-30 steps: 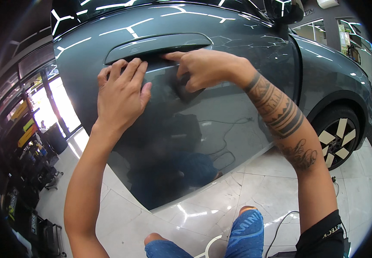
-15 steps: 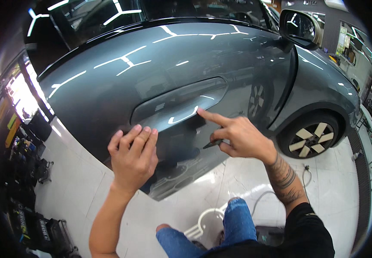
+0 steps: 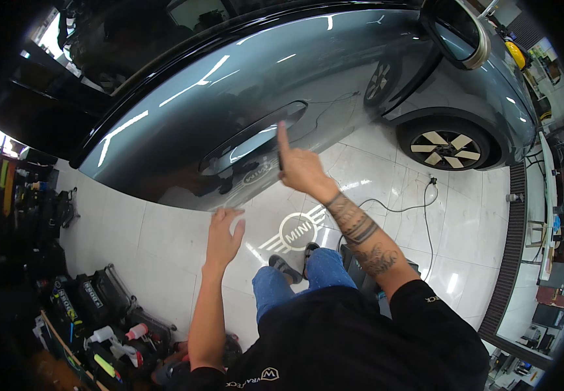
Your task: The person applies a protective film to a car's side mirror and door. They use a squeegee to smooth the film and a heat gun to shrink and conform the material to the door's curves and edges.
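Note:
A grey car door (image 3: 164, 150) with a recessed handle (image 3: 252, 138) spans the upper middle. My right hand (image 3: 301, 169) has its index finger extended up toward the handle, at or very near its lower part; its other fingers curl round a small dark tool, partly hidden and too small to make out fully. My left hand (image 3: 226, 231) is below the door's lower edge, fingers bent and apart from the thumb, with nothing visible in it. Whether its fingertips touch anything is unclear.
A wing mirror (image 3: 458, 39) and front wheel (image 3: 445, 150) are at upper right. A cable (image 3: 399, 210) runs over the tiled floor (image 3: 145, 247). Black cases (image 3: 93, 296) and bottles are at lower left; a dark grating (image 3: 510, 247) and benches line the right.
The view has tilted down, bringing more floor and body into frame. My left hand has left the handle area and dropped lower; my right index finger still points at the handle.

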`<state>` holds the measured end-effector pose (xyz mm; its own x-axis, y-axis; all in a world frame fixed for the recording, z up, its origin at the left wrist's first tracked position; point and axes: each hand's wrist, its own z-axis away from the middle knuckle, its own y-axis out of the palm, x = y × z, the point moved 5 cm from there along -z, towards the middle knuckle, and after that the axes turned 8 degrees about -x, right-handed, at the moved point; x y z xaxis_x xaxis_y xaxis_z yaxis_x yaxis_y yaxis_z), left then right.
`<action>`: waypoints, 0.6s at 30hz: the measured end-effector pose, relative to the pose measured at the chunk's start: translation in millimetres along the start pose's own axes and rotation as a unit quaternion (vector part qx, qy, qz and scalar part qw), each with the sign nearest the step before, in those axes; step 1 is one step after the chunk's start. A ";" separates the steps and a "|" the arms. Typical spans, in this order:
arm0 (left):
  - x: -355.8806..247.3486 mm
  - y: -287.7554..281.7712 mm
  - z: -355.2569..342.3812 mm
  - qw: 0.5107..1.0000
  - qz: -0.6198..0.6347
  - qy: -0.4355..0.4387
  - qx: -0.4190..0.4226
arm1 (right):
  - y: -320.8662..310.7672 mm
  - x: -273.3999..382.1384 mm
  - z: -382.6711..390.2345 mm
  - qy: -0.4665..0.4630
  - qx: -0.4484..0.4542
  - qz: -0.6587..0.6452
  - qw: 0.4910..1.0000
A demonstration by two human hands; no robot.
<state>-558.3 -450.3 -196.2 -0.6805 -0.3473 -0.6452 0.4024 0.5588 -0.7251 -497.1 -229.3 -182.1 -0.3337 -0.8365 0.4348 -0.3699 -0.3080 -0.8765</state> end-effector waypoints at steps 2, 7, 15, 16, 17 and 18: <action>10.4 7.1 44.3 0.999 0.010 -0.033 0.023 | 14.4 23.0 -0.7 -0.002 0.029 -0.017 0.999; 24.9 5.7 152.0 0.976 0.032 -0.201 0.081 | 36.0 92.7 9.9 -0.045 0.066 -0.069 0.994; 59.3 -18.3 231.6 0.932 0.026 -0.347 0.102 | 19.2 72.6 15.3 -0.062 0.092 -0.017 0.994; 64.1 -20.7 230.7 0.928 0.031 -0.356 0.107 | 15.2 66.5 16.5 -0.047 0.106 -0.019 0.993; 70.1 -23.5 229.1 0.924 0.037 -0.364 0.113 | 12.1 58.8 17.4 -0.031 0.092 -0.024 0.995; 76.4 -24.5 225.8 0.920 0.044 -0.371 0.122 | 11.0 46.7 20.1 -0.012 0.078 -0.027 0.997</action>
<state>-481.9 -660.5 -282.1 -0.0712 -0.7775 -0.6248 0.6222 0.4550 -0.6371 -499.3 -280.9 -175.6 -0.2951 -0.8269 0.4787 -0.2469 -0.4179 -0.8743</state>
